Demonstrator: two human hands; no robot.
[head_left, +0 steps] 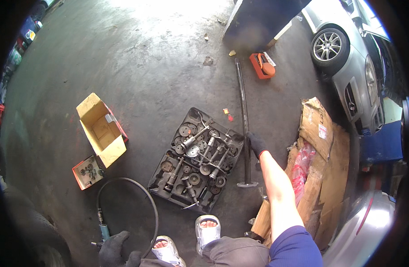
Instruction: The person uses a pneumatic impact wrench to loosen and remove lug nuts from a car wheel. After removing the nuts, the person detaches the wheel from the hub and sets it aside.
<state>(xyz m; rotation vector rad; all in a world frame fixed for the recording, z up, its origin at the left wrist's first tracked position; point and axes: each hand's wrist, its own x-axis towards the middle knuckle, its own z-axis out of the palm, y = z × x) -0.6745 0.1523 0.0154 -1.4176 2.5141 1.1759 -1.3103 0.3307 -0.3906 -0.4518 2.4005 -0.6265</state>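
Note:
My right hand (257,144), in a dark glove with a red cuff, is closed on a long dark metal axle shaft (244,102). A round flange (247,184) ends the shaft at its near end. At the lower left, my left hand (114,250), in a dark grey glove, is closed around a teal air tool (104,231); some of its fingers are hidden. From the tool a black hose (140,184) loops over to the right. Between my hands lies an open black case (158,187) full of metal discs and screw-type tools (195,139).
An open cardboard box (92,108) and a smaller tray of metal parts (83,181) lie left. An orange tool box (255,66) sits beyond the shaft. Torn cardboard (318,116) with pink wrapping (302,167) lies right, near a silver car (347,84). A blue post (253,24) stands ahead.

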